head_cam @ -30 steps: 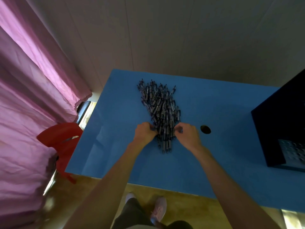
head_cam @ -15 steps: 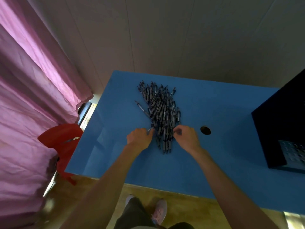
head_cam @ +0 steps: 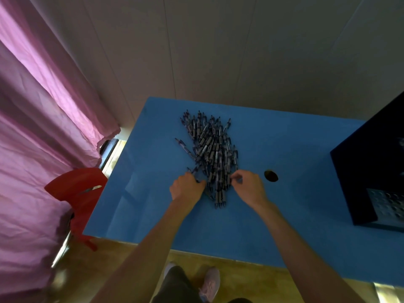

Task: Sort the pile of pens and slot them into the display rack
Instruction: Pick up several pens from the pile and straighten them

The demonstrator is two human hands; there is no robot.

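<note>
1. Gathering pens from the near end of the pile (head_cam: 209, 154) is the step in hand, as I judge it. The pile lies in the middle of the blue table (head_cam: 295, 149), running away from the person, with one pen (head_cam: 182, 145) straying off its left edge.
2. The left hand (head_cam: 187, 189) sits at the pile's near-left corner with its fingers curled inward. A pen tip shows just above the knuckles, so it seems to pinch a pen or two, though the grip itself is hidden behind the hand.
3. The right hand (head_cam: 249, 186) is at the near-right edge, fingertips curled narrowly onto the pens there. Whether it pinches one or merely touches them I cannot tell.
4. To do this well, lift only pens that lie on top and point the same way — pulling from underneath would likely scatter the heap.
5. Keep the gathered pens parallel, tips together, so that they go into the slots without re-gripping.
6. The dark display rack (head_cam: 376, 171) stands at the right edge of the table, well apart from the pile — carry a small bundle across rather than single pens.
7. Mind the round hole (head_cam: 271, 176) in the table just right of the right hand; a loose pen could roll into it.
</note>
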